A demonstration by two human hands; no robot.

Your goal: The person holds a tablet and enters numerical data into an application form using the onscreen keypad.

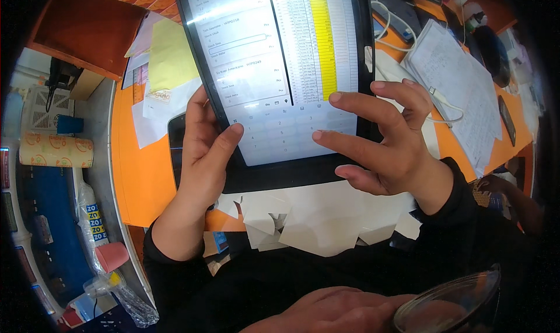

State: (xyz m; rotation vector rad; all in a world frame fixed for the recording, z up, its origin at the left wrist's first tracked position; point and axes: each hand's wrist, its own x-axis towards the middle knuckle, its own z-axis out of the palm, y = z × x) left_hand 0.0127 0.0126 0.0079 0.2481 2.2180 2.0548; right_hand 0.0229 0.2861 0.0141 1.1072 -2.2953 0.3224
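Observation:
A tablet (280, 136) in a black case is tilted up before me. Its lit screen is split between a list of entry fields on the left and a table with a yellow column on the right, above an on-screen number keypad. My left hand (204, 152) grips the tablet's lower left edge, thumb on the front and fingers behind. Over the lower right of the screen is my right hand (391, 137), fingers spread and holding nothing. Its index fingertip is at the keypad; whether it touches the glass I cannot tell.
White sheets (326, 216) lie under the tablet on the orange table (137, 181). Yellow paper (172, 56) lies at left, handwritten pages (455, 82) and a white cable (446, 102) at right. Another person's hand (496, 184) shows far right. A pink cup (112, 256) stands lower left.

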